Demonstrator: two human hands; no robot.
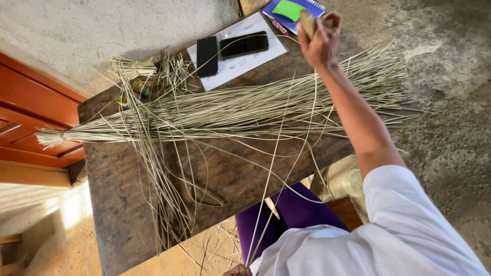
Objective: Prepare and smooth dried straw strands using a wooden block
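Over table (123, 204), right hand (319, 43) raised, arm outstretched, pinching straw strands (286, 153)

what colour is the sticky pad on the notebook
Bright green sticky pad, on the blue notebook; seen in the head view.

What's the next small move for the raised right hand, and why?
Probably draw the right hand further up and away. It pinches a small tan tool with long pale straw strands trailing down to the left hand at the lower edge, slack over the dark wooden table; pulling would tauten them.
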